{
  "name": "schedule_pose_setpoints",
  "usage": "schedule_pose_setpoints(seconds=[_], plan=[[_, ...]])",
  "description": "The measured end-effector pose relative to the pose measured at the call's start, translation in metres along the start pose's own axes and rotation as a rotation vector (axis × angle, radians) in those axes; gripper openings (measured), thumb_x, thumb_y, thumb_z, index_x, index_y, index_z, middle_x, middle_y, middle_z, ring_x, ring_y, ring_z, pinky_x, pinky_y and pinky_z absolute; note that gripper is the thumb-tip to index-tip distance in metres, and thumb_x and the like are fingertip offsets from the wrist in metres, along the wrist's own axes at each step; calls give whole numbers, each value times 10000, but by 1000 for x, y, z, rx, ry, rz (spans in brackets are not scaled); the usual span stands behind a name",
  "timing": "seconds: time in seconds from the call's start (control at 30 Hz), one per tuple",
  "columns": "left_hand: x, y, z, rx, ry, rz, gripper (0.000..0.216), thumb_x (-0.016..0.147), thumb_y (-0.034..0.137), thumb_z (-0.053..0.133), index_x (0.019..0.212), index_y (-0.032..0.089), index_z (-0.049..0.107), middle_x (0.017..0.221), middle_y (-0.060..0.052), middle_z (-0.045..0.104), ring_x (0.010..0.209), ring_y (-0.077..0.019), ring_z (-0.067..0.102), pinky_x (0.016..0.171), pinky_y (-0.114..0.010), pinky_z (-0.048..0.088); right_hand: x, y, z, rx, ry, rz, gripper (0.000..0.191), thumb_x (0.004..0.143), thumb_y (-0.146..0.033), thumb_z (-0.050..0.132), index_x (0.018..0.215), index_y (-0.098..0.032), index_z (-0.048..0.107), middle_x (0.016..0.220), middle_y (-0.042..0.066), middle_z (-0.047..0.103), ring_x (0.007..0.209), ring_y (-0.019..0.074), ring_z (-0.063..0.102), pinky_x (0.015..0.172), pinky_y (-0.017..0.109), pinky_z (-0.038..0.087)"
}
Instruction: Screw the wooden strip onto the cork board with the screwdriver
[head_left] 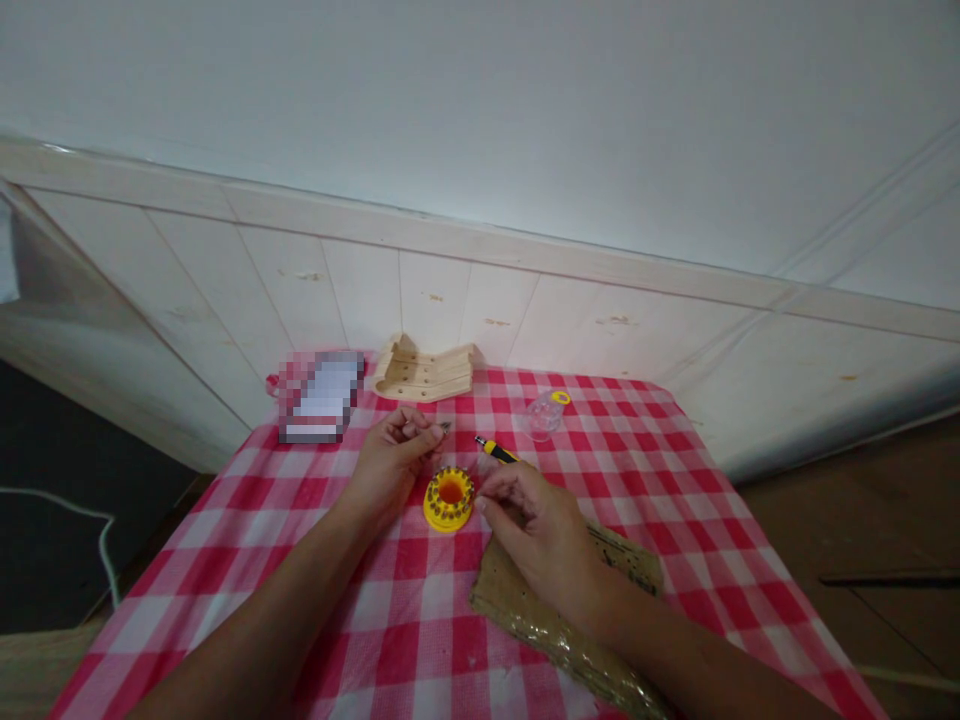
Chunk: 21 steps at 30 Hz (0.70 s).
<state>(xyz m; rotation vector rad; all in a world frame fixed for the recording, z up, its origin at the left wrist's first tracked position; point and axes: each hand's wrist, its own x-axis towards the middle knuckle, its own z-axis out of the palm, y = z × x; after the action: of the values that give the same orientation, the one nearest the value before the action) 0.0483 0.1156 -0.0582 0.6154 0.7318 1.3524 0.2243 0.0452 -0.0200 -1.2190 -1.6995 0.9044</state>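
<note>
Taking the yellow holder as the middle of your clock, with twelve towards the wall, you have one red-and-white checked tablecloth [397, 640] beneath everything, its near edge cut off by the frame. One flat brown cardboard piece with shiny clear tape [504, 592] lies at four, partly covered by your right forearm. Of your two hands, the left hand [397, 445] is at ten, pinching one small dark metal piece [446, 428], its shape too small to read; the right hand [536, 515] is at three, thumb and forefinger drawn together beside the holder, and you cannot tell whether they grip anything. One pale, curved wooden stand [429, 376] sits at twelve. One pixelated, phone-like slab [324, 398] lies at ten, details masked. The one yellow plastic ring-shaped holder [442, 523] carries a ring of metal bits [456, 514], too tiny to count surely. One clear plastic cover with a yellow loop [541, 415] and one black-and-yellow screwdriver [497, 451] lie at two, the screwdriver nearer.
</note>
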Motion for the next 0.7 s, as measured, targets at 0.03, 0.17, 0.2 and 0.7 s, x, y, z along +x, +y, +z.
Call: schedule_pose_setpoints(seconds=[0.03, 0.17, 0.2, 0.7], plan=[[0, 0, 0, 0, -2, 1, 348, 598, 159, 881, 710, 165, 551, 544, 70, 576, 490, -71, 545, 490, -173, 435, 0, -1, 0, -46, -14, -27, 93, 871, -136, 578, 868, -223, 607, 821, 2, 702, 736, 143, 680, 673, 257, 537], [0, -1, -1, 9, -20, 7, 346, 609, 179, 879, 724, 166, 553, 583, 39, 632, 502, -78, 552, 490, -175, 430, 1, -1, -2, -172, -29, -133, 128, 864, -106, 569, 870, -216, 636, 829, 11, 704, 709, 142, 670, 640, 249, 534], [0, -1, -1, 8, -22, 9, 351, 606, 181, 881, 721, 167, 550, 581, 37, 634, 500, -79, 551, 488, -175, 427, 1, -1, -2, -193, -33, -165, 138, 862, -98, 567, 870, -215, 638, 835, 15, 705, 722, 148, 671, 646, 253, 537], [-1, 0, 0, -10, 2, -6, 351, 593, 160, 876, 703, 170, 543, 576, 49, 616, 501, -76, 548, 491, -178, 437, 5, -2, -10, -229, 21, -132, 216, 865, -88, 556, 948, -236, 688, 891, 20, 734, 782, 160, 691, 716, 296, 558]])
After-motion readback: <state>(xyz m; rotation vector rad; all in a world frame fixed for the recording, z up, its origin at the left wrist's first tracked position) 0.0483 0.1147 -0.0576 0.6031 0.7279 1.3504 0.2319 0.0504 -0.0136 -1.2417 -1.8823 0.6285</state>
